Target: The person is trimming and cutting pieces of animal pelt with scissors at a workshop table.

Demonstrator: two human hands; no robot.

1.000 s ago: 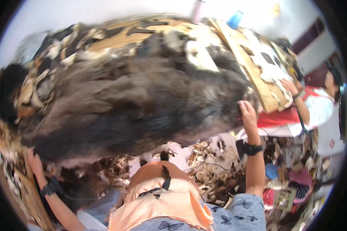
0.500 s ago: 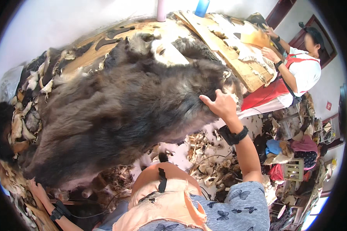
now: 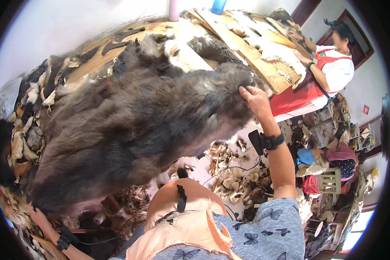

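Note:
A large dark brown-grey fur pelt (image 3: 130, 125) stretches across the wooden table, its near edge hanging over the front. My right hand (image 3: 256, 100) pinches the pelt's right end between thumb and fingers. At the lower left, my left hand (image 3: 41, 221) grips the pelt's near left corner, with the fingertips partly hidden by fur. Beyond the pelt's middle lies a pale skin piece (image 3: 184, 56) with a small dark hole, next to more grey fur.
Dark curved tools (image 3: 116, 44) lie on the table's far side. Wooden boards (image 3: 242, 47) extend right towards a person in a red apron (image 3: 323, 71) handling pale hides. A pink bottle (image 3: 173, 11) and blue bottle (image 3: 218, 6) stand behind. Scraps (image 3: 234, 173) cover the floor.
My right hand has closed from spread fingers to a pinch on the pelt's right end. The pelt's right part has shifted slightly. My left hand stays at its corner.

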